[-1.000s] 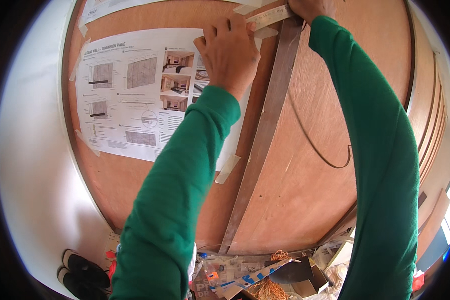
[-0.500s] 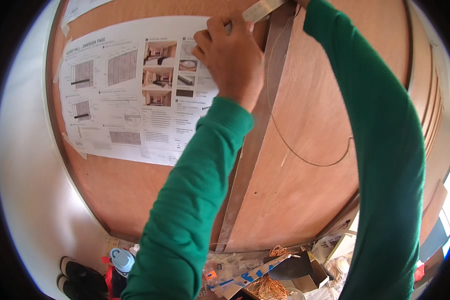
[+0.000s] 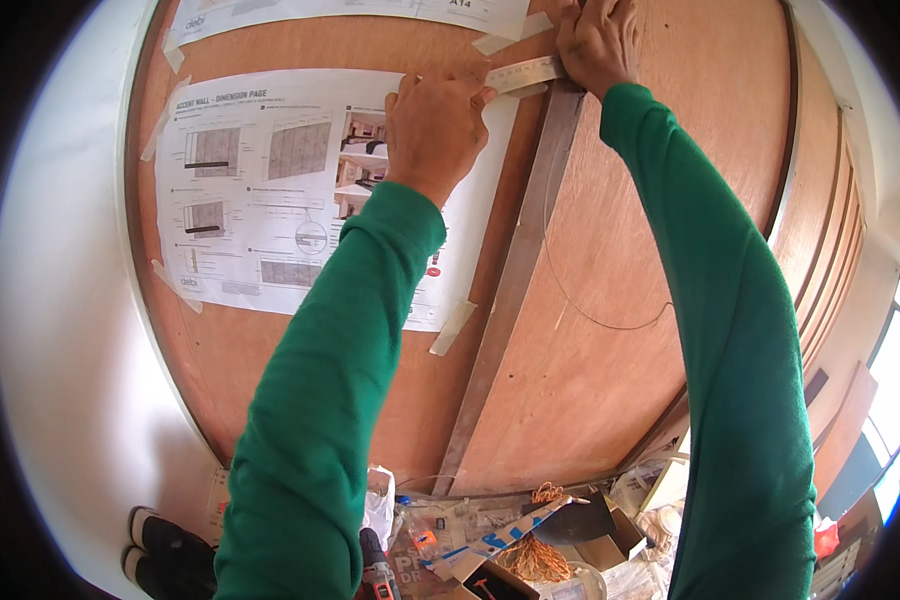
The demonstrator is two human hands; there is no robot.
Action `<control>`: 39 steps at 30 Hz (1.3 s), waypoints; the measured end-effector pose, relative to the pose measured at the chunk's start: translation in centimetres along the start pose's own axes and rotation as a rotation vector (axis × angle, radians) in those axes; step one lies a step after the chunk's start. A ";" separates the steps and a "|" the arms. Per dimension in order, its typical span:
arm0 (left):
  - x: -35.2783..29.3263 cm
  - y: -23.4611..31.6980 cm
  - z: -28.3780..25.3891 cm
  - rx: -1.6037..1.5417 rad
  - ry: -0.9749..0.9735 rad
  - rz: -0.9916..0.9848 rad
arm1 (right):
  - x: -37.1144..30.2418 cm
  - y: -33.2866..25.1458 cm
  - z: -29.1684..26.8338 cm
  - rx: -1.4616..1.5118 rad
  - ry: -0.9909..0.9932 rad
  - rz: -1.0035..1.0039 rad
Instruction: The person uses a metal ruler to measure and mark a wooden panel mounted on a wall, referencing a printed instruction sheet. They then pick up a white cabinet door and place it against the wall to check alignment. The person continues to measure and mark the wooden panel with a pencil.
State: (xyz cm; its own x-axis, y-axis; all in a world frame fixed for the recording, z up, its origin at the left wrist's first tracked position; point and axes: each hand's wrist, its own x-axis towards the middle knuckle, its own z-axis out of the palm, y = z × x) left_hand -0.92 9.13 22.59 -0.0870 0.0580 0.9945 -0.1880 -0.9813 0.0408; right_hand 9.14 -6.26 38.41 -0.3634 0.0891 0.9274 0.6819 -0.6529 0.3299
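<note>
My left hand (image 3: 435,125) lies flat against the plywood panel (image 3: 630,250), fingers (image 3: 467,87) curled over the left end of a short steel ruler (image 3: 525,75) and pressing it to the board. My right hand (image 3: 598,40) bears on the ruler's right end, at the top of a long metal straightedge (image 3: 510,290) that runs down the panel at a slant. Neither hand is closed round the ruler; both pin it, the fingers bent and close together.

Against half a second ago, the taped drawing sheet (image 3: 270,190) and the panel sit lower in view, and a second sheet (image 3: 350,12) now shows above. The left hand has shifted from the ruler's edge to rest partly over the drawing sheet's upper right corner. I judge the ruler is being settled square across the straightedge's head, not yet fixed.

A thin pencil arc (image 3: 610,320) marks the board right of the straightedge. Below, the floor carries litter: rope (image 3: 530,550), a drill (image 3: 375,570), shoes (image 3: 165,550).
</note>
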 end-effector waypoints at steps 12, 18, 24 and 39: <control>-2.0 2.0 3.3 -0.061 0.236 -0.023 | 1.6 3.0 0.8 0.134 -0.064 -0.125; -3.6 2.8 4.0 -0.002 0.242 -0.062 | 1.6 4.0 2.8 0.188 0.003 -0.250; -5.9 4.8 3.9 -0.031 0.155 -0.240 | -0.1 1.4 3.2 0.176 -0.058 -0.171; -7.3 3.6 1.1 -0.017 0.076 -0.235 | -3.8 -0.5 0.5 0.142 -0.071 -0.019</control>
State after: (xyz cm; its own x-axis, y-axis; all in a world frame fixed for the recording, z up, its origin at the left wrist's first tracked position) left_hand 0.13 4.96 15.58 -0.1120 0.2987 0.9477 -0.2284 -0.9360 0.2680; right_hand 10.53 -5.89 34.87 -0.3346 0.1561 0.9293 0.7602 -0.5381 0.3641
